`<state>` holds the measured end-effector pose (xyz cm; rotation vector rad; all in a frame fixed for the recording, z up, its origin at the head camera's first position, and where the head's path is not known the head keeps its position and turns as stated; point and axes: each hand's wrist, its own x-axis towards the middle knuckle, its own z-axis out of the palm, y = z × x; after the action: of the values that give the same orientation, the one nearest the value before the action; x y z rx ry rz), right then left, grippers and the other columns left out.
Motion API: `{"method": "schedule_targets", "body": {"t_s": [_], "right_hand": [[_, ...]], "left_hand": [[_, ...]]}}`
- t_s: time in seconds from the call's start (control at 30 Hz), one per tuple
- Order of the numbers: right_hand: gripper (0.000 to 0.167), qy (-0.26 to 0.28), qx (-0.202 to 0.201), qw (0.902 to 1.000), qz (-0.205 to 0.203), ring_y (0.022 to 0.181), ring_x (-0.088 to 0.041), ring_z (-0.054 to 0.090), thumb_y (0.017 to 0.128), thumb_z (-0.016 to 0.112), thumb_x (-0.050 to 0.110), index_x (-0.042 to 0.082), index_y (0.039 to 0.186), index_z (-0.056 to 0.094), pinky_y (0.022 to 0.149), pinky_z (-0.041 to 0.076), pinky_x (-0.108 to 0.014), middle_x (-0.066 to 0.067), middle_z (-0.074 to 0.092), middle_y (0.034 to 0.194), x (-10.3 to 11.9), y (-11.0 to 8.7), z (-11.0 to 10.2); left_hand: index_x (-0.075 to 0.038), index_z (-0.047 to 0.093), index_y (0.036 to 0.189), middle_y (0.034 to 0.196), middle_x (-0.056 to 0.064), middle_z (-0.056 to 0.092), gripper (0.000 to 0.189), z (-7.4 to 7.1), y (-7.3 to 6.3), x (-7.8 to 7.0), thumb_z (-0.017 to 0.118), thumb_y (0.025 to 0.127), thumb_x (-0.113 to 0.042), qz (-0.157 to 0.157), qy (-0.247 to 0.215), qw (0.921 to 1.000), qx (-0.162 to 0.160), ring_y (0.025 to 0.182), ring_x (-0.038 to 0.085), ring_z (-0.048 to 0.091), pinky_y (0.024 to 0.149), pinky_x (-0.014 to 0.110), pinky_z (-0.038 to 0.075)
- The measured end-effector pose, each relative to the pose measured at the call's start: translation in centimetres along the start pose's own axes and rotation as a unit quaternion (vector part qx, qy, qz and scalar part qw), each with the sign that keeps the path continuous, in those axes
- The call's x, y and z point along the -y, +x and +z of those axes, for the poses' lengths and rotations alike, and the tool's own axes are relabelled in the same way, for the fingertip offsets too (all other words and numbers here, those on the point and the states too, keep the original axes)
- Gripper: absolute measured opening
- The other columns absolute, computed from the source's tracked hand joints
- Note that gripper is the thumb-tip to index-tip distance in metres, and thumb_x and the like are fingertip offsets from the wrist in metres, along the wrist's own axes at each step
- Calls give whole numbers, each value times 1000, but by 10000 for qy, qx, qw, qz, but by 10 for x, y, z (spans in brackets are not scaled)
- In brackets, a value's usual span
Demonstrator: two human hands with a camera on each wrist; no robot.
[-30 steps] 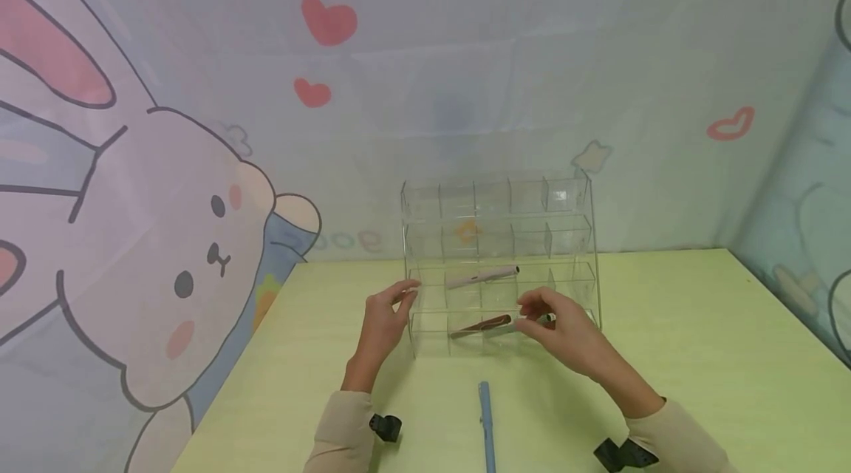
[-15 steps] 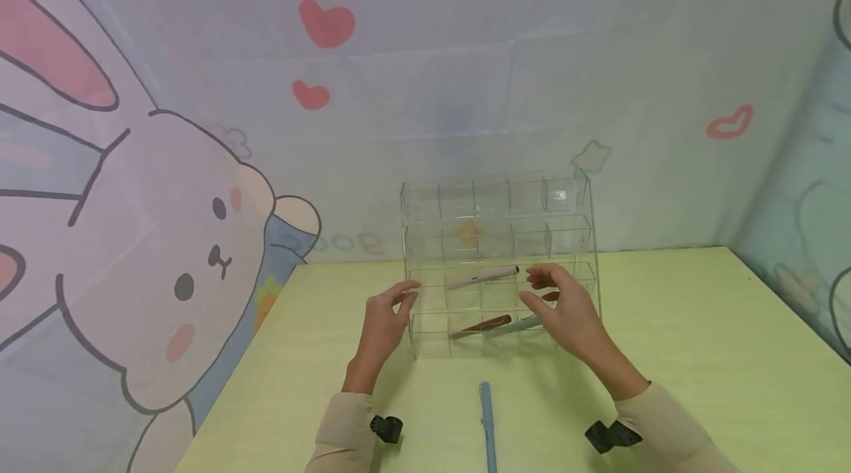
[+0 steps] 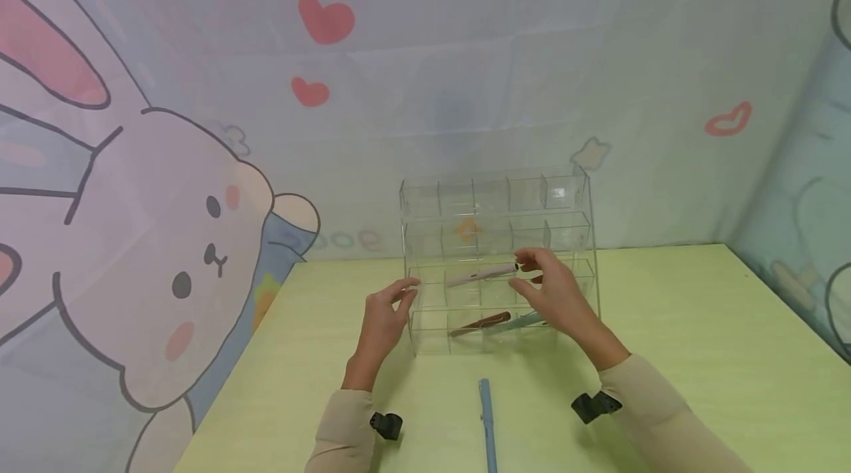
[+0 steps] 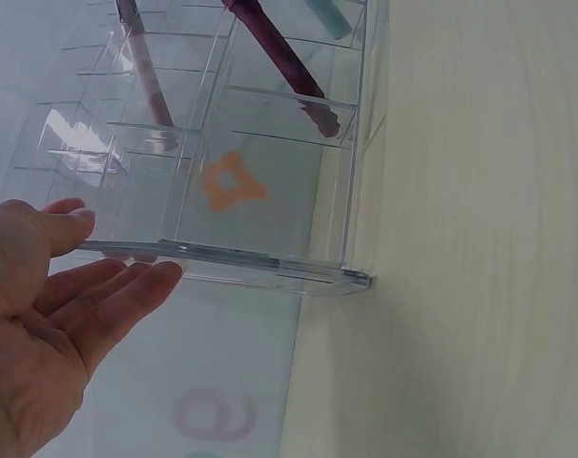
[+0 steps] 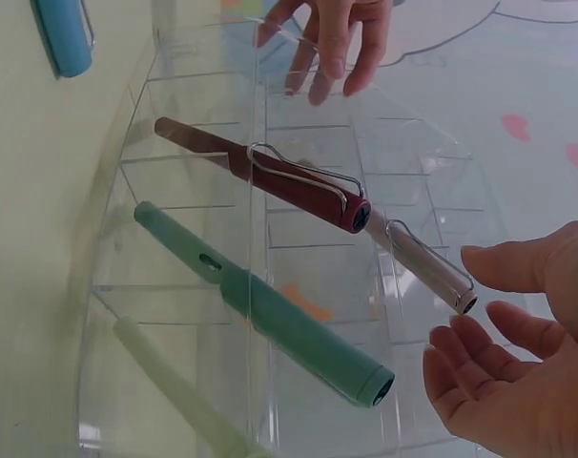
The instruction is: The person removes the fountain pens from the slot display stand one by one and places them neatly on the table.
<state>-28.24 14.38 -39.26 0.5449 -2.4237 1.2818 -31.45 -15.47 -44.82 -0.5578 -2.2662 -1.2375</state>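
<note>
From the head view, we see a clear tiered rack (image 3: 495,236) standing on the yellow-green table (image 3: 671,318), in front of a cloth with a cartoon rabbit (image 3: 166,236). A pale pink pen (image 3: 482,276) lies in the third tier from the top, its long axis running nearly level across the rack, with the dark-tipped end to the right and slightly raised. Our right hand (image 3: 555,292) is at that end, and our left hand (image 3: 385,318) is at the rack's left side. In the lowest tier a dark red pen (image 3: 480,325) and a teal pen (image 3: 517,324) slant the same way. A blue pen (image 3: 487,425) lies on the table in front, pointing toward the rack.

From the left wrist, we see the left hand pinching the rack's side panel between thumb and fingers. The pale pink pen slopes down into its compartment, its lower end toward this hand's side.

From the right wrist, we see the pale pink pen's clip end reaching out toward the right hand, whose thumb and fingers are parted about it. We cannot tell whether the thumb touches the clip.
</note>
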Motion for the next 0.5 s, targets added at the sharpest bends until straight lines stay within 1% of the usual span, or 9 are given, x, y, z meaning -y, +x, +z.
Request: {"method": "schedule_targets", "body": {"t_s": [0.13, 0.27, 0.33, 0.5], "right_hand": [[47, 61, 268, 9996, 51, 116, -38, 55, 95, 68, 4, -7, 136, 49, 92, 49, -51, -23, 55, 130, 1, 5, 3], [50, 1, 430, 9991, 47, 116, -39, 55, 95, 68, 3, -6, 140, 47, 91, 49, -51, -24, 56, 132, 3, 7, 5], [52, -53, 484, 9988, 64, 116, -39, 55, 95, 68, 4, -6, 141, 46, 91, 49, -51, -23, 56, 132, 3, 9, 5], [53, -214, 563, 9981, 93, 117, -38, 57, 96, 67, 6, -4, 143, 45, 91, 50, -50, -22, 58, 132, 2, 12, 6]], "left_hand": [[-8, 74, 112, 113, 17, 72, 18, -1, 0, 0, 66, 97, -5, -22, -39, 10000, 22, 99, 34, 71, 48, 23, 47], [-7, 74, 113, 113, 17, 72, 18, -1, -1, -1, 66, 97, -6, -14, -13, 10000, 40, 99, 35, 71, 48, 23, 46], [-7, 74, 113, 112, 18, 72, 18, -1, -1, -1, 66, 97, -6, -19, -20, 10000, 49, 92, 35, 72, 47, 23, 46], [-7, 74, 113, 111, 19, 72, 18, 0, 0, 0, 66, 97, -5, -6, -47, 10000, 44, 86, 33, 73, 46, 23, 47]]}}
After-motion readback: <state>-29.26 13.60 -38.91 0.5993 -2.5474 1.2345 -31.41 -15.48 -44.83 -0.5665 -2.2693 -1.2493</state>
